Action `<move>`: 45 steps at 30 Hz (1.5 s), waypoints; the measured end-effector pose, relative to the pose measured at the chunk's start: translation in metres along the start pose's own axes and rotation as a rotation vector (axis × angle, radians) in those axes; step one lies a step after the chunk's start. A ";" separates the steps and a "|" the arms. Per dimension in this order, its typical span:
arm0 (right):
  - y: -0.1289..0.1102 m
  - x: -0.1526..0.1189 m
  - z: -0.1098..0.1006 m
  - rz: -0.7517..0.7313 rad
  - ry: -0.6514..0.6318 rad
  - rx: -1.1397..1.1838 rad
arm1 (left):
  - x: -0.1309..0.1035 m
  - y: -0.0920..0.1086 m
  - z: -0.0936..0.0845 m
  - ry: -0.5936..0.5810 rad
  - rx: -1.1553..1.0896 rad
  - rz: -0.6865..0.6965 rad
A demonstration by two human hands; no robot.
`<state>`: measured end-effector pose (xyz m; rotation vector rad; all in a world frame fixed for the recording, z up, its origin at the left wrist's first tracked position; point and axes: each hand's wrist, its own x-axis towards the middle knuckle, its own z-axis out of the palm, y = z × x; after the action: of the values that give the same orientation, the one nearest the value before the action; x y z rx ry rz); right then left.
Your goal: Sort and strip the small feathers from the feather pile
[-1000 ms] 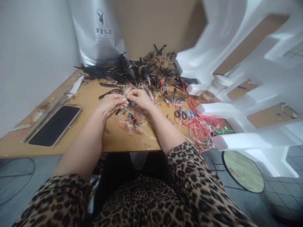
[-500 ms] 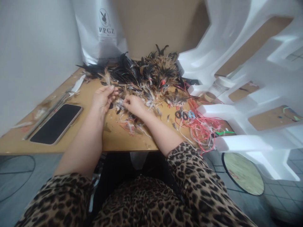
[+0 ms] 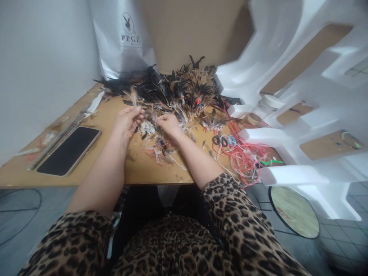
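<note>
My left hand [image 3: 126,122] is closed, thumb and fingertips pinching a light brown feather [image 3: 133,96] that stands upright above them. To its right, my right hand [image 3: 169,125] is closed with the fingertips pinched on a small greyish-brown feather [image 3: 154,115]. Beneath and between the hands lies a heap of loose white, grey and dark feathers [image 3: 148,128], mixed with scraps of string. Behind them are long black feathers [image 3: 152,85] and a thick bunch of brown feathers [image 3: 199,81] with a red binding low on it.
A phone [image 3: 69,150] lies at the left of the wooden table [image 3: 155,175]. To the right are scissors [image 3: 220,140] and tangled pink and white string [image 3: 244,155]. White foam pieces [image 3: 276,136] crowd the right side. A silvery bag [image 3: 122,50] stands at the back.
My right hand has moved slightly right, away from the left hand, with a feather at its fingertips. My left hand stays nearly in place, still pinching the brown feather.
</note>
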<state>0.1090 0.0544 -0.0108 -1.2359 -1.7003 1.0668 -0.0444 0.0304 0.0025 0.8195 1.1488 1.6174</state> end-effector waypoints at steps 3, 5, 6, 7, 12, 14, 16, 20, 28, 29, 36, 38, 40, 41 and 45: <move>-0.001 0.003 -0.002 0.130 -0.012 0.367 | -0.003 -0.006 0.003 -0.107 -0.003 -0.103; -0.003 0.003 -0.001 0.138 0.007 0.480 | -0.004 -0.009 0.005 -0.180 -0.001 -0.164; -0.004 0.002 -0.001 0.124 0.023 0.498 | -0.005 -0.011 0.005 -0.205 -0.002 -0.180; -0.005 0.001 0.000 0.108 0.041 0.499 | -0.006 -0.012 0.006 -0.226 -0.006 -0.190; -0.006 -0.002 0.004 0.019 0.090 0.462 | -0.006 -0.014 0.007 -0.269 -0.050 -0.217; -0.006 -0.003 0.005 0.001 0.081 0.469 | -0.005 -0.014 0.007 -0.281 -0.069 -0.229; -0.006 -0.002 0.004 0.012 0.050 0.506 | -0.005 -0.014 0.007 -0.286 -0.108 -0.234; -0.004 0.001 -0.001 0.076 -0.071 0.664 | -0.005 -0.011 0.006 -0.309 -0.214 -0.266; -0.001 0.004 -0.004 0.006 -0.186 0.747 | -0.006 -0.008 0.004 -0.381 -0.271 -0.352; -0.001 0.005 -0.003 -0.010 -0.167 0.726 | -0.006 -0.009 0.004 -0.375 -0.246 -0.338; -0.001 0.004 -0.002 -0.100 -0.038 0.549 | -0.007 -0.013 0.006 -0.315 -0.039 -0.192; 0.000 0.004 -0.001 -0.147 -0.021 0.509 | -0.006 -0.014 0.006 -0.309 0.015 -0.162; 0.001 0.004 0.000 -0.181 -0.020 0.478 | -0.006 -0.014 0.006 -0.309 0.076 -0.131; 0.002 0.005 0.001 -0.188 -0.020 0.463 | -0.006 -0.014 0.006 -0.309 0.102 -0.113; 0.003 0.007 0.002 -0.189 0.001 0.407 | -0.004 -0.010 0.005 -0.254 0.082 -0.052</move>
<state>0.1062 0.0613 -0.0138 -0.8021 -1.4707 1.2194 -0.0350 0.0288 -0.0047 1.0088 1.0511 1.3858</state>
